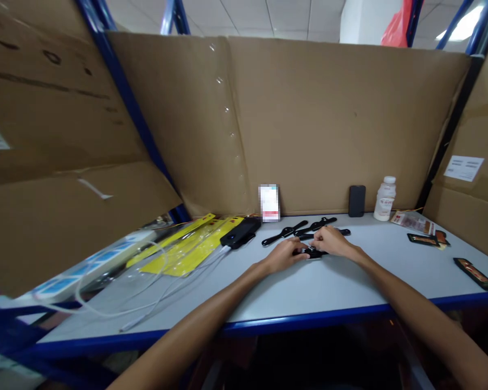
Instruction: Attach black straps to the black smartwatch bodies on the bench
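A black spokeshave (314,253) with a shiny metal part at its middle lies low at the table, between my two hands. My left hand (285,254) is closed around its left side, thumb toward the near edge. From the other side my right hand (331,240) bends its fingers down onto the middle, by the metal part; the fingertips are partly hidden. Just behind lie another black spokeshave (287,232) and a further one (316,225). A black handle (344,232) sticks out beyond my right hand.
Yellow-backed clear packages (191,260), a black power bank (239,234) with white cables and a power strip (93,265) fill the left. A lit phone (269,203), a dark phone-like block (357,201) and a bottle (385,199) stand at the back. Small dark packets (475,273) lie right.
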A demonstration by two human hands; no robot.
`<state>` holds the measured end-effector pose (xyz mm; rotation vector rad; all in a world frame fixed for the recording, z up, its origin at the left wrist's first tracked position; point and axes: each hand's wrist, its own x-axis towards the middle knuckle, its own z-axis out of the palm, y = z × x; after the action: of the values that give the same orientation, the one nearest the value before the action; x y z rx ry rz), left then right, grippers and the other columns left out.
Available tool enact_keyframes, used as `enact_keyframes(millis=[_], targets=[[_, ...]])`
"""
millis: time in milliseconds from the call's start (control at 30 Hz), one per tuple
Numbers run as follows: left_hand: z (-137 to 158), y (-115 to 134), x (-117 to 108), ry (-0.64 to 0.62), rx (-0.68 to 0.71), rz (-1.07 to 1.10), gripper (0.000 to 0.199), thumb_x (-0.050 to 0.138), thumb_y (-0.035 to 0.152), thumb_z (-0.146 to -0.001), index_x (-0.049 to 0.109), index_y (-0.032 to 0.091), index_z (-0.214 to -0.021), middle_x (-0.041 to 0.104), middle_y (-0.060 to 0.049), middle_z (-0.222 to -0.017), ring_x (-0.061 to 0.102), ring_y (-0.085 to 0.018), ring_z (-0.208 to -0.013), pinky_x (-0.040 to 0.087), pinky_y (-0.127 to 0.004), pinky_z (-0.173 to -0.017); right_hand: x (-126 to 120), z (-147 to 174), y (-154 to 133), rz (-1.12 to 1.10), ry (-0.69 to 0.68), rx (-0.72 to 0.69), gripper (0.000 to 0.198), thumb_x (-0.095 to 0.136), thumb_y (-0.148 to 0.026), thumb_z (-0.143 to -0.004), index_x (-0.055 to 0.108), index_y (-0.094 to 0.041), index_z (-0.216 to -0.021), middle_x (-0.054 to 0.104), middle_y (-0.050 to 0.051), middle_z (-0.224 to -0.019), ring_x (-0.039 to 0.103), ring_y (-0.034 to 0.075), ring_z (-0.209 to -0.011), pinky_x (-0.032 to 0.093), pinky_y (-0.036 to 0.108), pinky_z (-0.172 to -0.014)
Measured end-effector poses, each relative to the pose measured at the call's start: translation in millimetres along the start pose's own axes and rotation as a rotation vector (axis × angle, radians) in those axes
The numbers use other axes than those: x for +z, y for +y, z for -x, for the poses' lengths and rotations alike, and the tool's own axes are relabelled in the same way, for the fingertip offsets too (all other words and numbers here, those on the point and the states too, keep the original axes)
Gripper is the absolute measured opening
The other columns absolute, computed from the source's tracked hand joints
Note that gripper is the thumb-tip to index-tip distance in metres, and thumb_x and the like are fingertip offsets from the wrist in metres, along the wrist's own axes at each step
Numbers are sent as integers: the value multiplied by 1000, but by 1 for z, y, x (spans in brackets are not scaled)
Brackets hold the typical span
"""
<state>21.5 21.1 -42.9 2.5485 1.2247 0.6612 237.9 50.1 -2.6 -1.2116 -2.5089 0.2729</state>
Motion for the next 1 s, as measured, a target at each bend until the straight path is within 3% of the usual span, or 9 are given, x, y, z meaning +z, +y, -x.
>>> enact_keyframes(millis=[200, 400, 567, 700, 833, 1000], targets=[[2, 1, -2, 1, 30, -27, 27, 64, 40, -96, 76, 19, -107, 64, -4, -86, 60, -19, -78, 44, -28, -71, -9, 5, -9, -4, -70, 34, 31, 63, -33, -93, 77, -18, -69, 69, 2, -62, 57, 13, -61, 27, 25, -57], [3, 5, -2, 8, 10, -68, 23, 65, 37, -96, 73, 19, -108, 64, -4, -88, 60, -19, -79, 44, -29, -72, -8, 9, -14, 72, 15, 64, 27, 62, -34, -94, 79, -20, -80, 76, 6, -79, 63, 16, -71, 28, 26, -59], [6, 7, -3, 24, 13, -144, 19, 66, 38, -94, 68, 19, -99, 65, -4, -93, 61, -21, -83, 45, -30, -72, -6, 7, -14, -125, -103, -12, 28, 62, -30, -94, 79, -17, -76, 71, 2, -67, 61, 13, -64, 31, 23, -58], [7, 9, -4, 35, -28, -165, 19, 69, 35, -93, 65, 19, -102, 67, -5, -95, 63, -21, -85, 46, -30, -73, -7, 4, -9, -199, -4, -12, 21, 63, -25, -92, 80, -16, -83, 68, 0, -63, 56, 12, -60, 31, 23, -58], [8, 11, -6, 30, 8, -182, 14, 68, 33, -94, 65, 19, -93, 68, -4, -94, 63, -21, -86, 46, -30, -74, -8, 6, -5, -121, 19, -59, 15, 68, -21, -86, 81, -22, -94, 71, -1, -72, 57, 12, -64, 30, 23, -60], [7, 11, -5, 31, 36, -203, 14, 66, 34, -96, 65, 19, -93, 69, -5, -95, 65, -22, -89, 47, -31, -77, -2, 7, -5, 29, 6, -16, 13, 72, -30, -85, 81, -22, -86, 73, 4, -76, 59, 16, -69, 26, 25, -59]])
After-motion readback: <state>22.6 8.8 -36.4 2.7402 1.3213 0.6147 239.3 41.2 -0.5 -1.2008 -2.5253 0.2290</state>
